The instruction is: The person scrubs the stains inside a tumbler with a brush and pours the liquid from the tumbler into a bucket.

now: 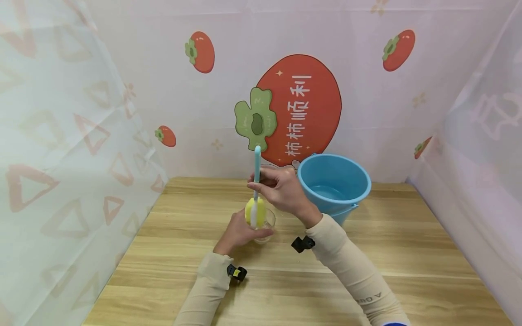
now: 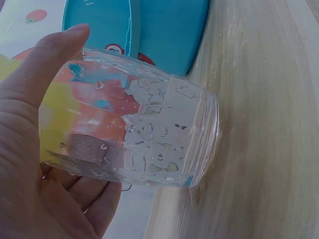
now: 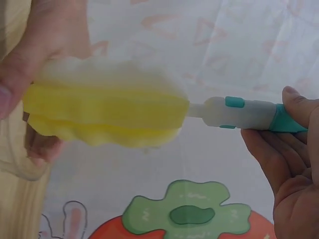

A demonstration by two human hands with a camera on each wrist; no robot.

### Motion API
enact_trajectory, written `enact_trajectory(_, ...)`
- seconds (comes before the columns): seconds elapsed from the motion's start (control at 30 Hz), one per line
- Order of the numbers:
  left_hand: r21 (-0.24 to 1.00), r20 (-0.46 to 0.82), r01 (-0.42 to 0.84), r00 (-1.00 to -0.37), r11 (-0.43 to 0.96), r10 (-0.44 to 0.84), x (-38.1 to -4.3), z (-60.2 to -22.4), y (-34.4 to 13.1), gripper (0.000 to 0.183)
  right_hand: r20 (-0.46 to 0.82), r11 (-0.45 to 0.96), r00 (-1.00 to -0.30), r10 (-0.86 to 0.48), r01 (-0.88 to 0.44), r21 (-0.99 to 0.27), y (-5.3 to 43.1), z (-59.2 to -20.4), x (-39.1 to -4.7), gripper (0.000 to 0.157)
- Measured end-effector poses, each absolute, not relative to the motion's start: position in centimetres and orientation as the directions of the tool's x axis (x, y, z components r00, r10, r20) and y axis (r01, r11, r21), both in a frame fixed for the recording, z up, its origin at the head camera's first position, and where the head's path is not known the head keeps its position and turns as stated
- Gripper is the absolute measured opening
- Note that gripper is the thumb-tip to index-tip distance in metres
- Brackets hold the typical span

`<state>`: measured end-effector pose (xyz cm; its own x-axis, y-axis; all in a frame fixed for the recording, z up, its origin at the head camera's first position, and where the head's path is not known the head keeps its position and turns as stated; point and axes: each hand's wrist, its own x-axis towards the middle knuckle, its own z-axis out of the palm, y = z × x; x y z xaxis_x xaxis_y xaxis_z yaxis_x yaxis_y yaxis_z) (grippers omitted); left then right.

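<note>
Left hand [image 1: 240,233] grasps the wet glass [image 2: 149,129] toward the surface's [image 1: 183,203] far edge, right hand [image 1: 284,189] pinches the sponge brush [image 1: 254,212]; off-centre pushing might tip the slippery glass.

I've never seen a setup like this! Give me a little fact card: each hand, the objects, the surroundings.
Left hand: holds a clear glass
Right hand: pinches the turquoise handle of a sponge brush
Brush head: yellow and white, pointing down at the glass's mouth; how far inside is unclear
Bucket: blue, farther back and to the right of the glass
Table: wood-grain
Backdrop: pale, with red fruit drawings
</note>
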<state>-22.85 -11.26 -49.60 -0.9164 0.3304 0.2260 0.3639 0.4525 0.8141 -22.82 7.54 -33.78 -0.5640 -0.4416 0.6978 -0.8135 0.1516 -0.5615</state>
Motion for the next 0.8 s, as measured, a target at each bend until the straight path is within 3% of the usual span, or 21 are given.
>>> enact_trajectory(0.17,0.828,0.199,0.336,-0.925,0.449,0.325,-22.7,-49.5,-11.3,0.053,0.689,0.178,-0.599,-0.408,-0.792,-0.583,7.4,-34.9,-22.8,0.010)
enact_trajectory(0.47,0.834,0.189,0.327,-0.926,0.444,0.327,-22.8,-49.6,-11.4,0.074,0.660,0.197,-0.585,-0.471,-0.799,-0.568,7.3,-36.9,-22.6,0.005)
enact_trajectory(0.8,0.845,0.186,0.313,-0.932,0.434,0.310,-22.8,-49.6,-11.3,0.078,0.716,0.187,-0.553,-0.426,-0.828,-0.529,9.1,-32.5,-23.0,0.015)
